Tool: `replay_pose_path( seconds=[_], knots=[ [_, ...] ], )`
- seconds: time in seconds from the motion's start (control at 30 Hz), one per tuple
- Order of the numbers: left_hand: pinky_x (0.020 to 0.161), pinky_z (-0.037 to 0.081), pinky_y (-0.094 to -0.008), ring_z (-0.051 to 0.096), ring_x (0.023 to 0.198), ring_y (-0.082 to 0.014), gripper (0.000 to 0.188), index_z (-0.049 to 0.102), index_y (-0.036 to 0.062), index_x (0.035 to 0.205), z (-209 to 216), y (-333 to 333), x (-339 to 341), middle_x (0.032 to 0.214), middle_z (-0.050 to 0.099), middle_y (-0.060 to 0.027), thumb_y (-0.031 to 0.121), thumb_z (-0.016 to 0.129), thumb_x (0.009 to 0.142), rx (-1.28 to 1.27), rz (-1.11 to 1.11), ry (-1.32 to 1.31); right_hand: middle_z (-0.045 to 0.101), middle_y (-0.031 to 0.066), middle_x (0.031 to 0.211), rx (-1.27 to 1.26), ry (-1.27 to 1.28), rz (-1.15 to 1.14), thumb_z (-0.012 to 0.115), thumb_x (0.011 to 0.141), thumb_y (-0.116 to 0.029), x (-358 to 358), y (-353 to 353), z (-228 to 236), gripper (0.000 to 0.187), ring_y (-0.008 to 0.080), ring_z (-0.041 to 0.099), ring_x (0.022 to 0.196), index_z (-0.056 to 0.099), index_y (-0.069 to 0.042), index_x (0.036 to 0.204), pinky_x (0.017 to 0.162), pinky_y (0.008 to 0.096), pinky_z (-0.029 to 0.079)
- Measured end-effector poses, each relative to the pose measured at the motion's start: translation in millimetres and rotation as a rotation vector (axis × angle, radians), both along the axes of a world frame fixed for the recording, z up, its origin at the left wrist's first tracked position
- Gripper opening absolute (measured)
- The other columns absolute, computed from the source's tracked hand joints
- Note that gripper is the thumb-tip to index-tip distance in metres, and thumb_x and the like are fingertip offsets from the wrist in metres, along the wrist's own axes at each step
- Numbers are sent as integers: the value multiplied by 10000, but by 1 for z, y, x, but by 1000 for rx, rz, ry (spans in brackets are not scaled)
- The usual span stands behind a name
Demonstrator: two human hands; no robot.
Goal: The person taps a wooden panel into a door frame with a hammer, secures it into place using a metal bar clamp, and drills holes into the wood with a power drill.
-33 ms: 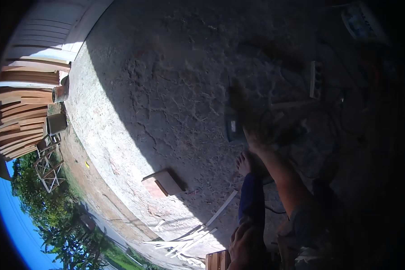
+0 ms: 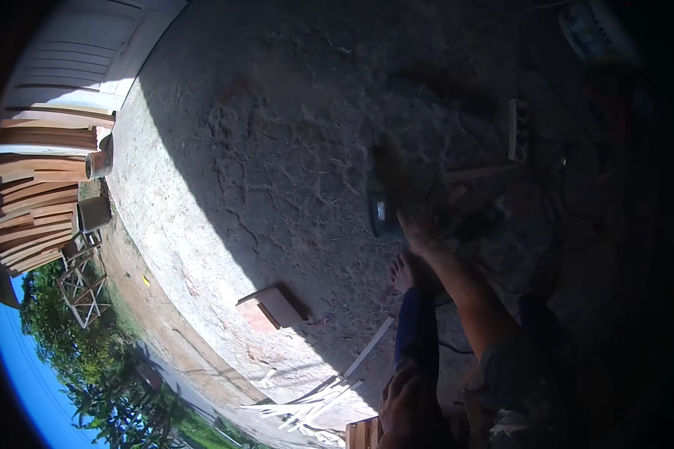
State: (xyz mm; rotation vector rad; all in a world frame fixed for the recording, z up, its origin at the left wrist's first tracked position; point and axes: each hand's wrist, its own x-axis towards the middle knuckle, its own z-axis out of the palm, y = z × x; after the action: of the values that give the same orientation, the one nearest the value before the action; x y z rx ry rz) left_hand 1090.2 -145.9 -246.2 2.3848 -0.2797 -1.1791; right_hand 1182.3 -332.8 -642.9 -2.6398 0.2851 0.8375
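My right hand reaches down to the ground in deep shade, its fingers mostly lost in the dark. Right beside it, touching or nearly so, is a dark, greenish tool-like thing with a small pale rectangle on it. A brownish piece lies just beyond that. My left hand rests over my bent leg in dark blue trousers, holding nothing visible, with its fingers somewhat apart. One bare foot stands on the ground close to my right hand.
A pale board piece lies at the shadow's edge. Thin white strips are heaped near a small wooden block. A power strip and dark cables lie right. Stacked planks and a bucket stand far left.
The whole view has shifted slightly. The hands keep nearly the same places, the right one still beside the dark tool-like thing.
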Motion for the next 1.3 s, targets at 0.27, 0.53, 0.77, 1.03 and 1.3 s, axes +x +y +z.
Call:
replay_pose_path(
  seconds=[0.27, 0.53, 0.77, 1.03, 1.3],
  knots=[
    [945, 463, -462, 589, 1093, -335, 322, 687, 180, 1108, -3, -6, -25, 1187, 628, -118, 309, 682, 813, 51, -244, -75, 678, 173, 1040, 259, 56, -118, 550, 860, -216, -38, -46, 175, 731, 324, 663, 927, 280, -31, 1513, 802, 450, 518],
    [811, 521, -420, 646, 953, -274, 324, 671, 118, 1125, -10, -114, -61, 1075, 661, -112, 311, 651, 866, -128, -521, -176, 695, 134, 788, 868, 79, -1044, 735, 713, -156, -255, -168, 452, 492, 246, 688, 729, 624, -9, 1170, 664, 395, 512],
    [816, 517, -383, 645, 945, -247, 298, 666, 95, 1143, 123, -378, -189, 1060, 665, -110, 246, 660, 886, -350, -918, -15, 675, 150, 988, 853, -581, -1440, 737, 693, -166, -456, -281, 623, 707, 239, 648, 904, 534, -37, 1358, 811, 364, 494],
    [822, 514, -340, 644, 937, -217, 275, 660, 68, 1163, 240, -554, -391, 1042, 670, -109, 171, 671, 908, -639, -1429, 143, 652, 50, 916, 827, -1132, -1546, 777, 744, -53, -654, -397, 819, 599, 100, 622, 748, 548, -34, 1297, 668, 284, 512],
    [880, 526, -384, 666, 1052, -274, 381, 626, 54, 1253, 251, -642, -401, 1158, 686, -141, 276, 656, 944, -1213, -1905, 202, 644, 25, 815, 246, -1740, -1582, 799, 728, -34, -772, -440, 890, 270, 95, 611, 671, 655, 0, 954, 597, 273, 496]
  ],
)
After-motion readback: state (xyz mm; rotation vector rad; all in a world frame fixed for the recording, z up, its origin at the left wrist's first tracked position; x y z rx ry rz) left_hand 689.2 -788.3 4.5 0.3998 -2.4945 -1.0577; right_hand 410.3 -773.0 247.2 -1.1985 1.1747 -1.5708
